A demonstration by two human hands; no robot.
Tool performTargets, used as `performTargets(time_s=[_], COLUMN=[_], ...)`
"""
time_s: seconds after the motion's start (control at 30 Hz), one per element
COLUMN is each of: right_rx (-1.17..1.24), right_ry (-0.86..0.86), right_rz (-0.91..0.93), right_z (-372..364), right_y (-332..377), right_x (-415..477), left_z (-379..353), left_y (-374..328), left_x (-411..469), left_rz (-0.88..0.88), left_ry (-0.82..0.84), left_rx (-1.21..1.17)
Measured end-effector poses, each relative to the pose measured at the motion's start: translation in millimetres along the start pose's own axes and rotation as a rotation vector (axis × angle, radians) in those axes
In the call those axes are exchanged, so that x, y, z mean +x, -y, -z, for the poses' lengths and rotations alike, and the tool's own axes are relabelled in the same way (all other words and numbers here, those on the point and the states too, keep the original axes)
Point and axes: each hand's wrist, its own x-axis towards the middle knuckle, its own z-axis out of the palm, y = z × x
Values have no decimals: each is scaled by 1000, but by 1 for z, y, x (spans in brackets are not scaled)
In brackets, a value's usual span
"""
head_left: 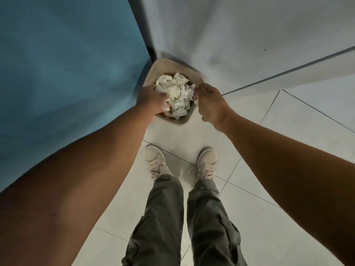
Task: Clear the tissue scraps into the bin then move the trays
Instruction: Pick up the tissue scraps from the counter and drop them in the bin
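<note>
Head view, tissue scraps (177, 94): heaped between both sets of fingers, in the mouth of the bin (179, 122).
Left hand (153, 100): fingers curled, gripping the heap's left edge.
Right hand (209, 104): fingers curled, pinching its right edge.
Handling: judged light, soft and crushable; best cupped from both sides.

Soft, even indoor light, rather dim, with no glare. The pale tiled floor (172, 135) shows only faint, diffuse shadows around the light canvas shoes (154, 156). The bare forearms (76, 179) darken towards the lower corners and swell there from wide-angle distortion, which also bends the edge of the flat blue surface (67, 64). The far rim of the beige rounded bin (159, 66) is smeared by blur; the crumpled white tissue scraps (176, 93) look fairly sharp.
</note>
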Motion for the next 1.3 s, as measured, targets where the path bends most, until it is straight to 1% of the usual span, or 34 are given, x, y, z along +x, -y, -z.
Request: performTargets(time_s=[0.07, 0.1, 0.13, 0.17, 0.2, 0.23, 0.4, 0.5, 0.6, 0.7, 0.83, 0.93, 1.03, 1.17, 1.3], right_rx=[65, 78, 80, 75, 67, 52, -91, -115, -109, -223, -403, -557, -577, -552, -526], right_ry=[14, 23, 33, 40, 42, 43, 41, -15, -80, -119, -69, -20, -23, -40, -69], right_rz=[-47, -68, -83, -94, -99, -94, 12, 70, 123, 214, 282, 262, 243, 250, 320], right_z=[0, 0, 0, 1, 2, 2, 2, 0, -8, -22, -40, -41, -28, 1, 26], right_y=[-7, -10, -14, -20, -25, -31, -56, -57, -47, -31, -21, -22, -16, -2, 27], right_x=[12, 16, 19, 23, 26, 29, 34, 31, 39, 53, 72, 72, 54, 1, -66], left_z=[-8, -12, -14, -16, -19, -20, -22, -13, -9, -4, 3, 8, 11, 16, 31], left_y=[-5, -9, -14, -18, -19, -19, -9, 7, 21, 33, 41, 34, 19, -12, -42], left_x=[22, 31, 36, 42, 54, 62, 67, 61, 39, 24, 15, 1, -19, -64, -132], left_rz=[26, 68, 132, 137, 181, 156, 90, -2, -80, -136, -183, -221, -252, -317, -386], left_ry=[-36, -58, -46, -56, -71, -47, -1, -1, -40, -57, -80, -99, -137, -185, -201], left_rx=[-41, -105, -242, -346, -465, -517, -281, -280, -236, -139, -48, 34, 121, 205, 267])
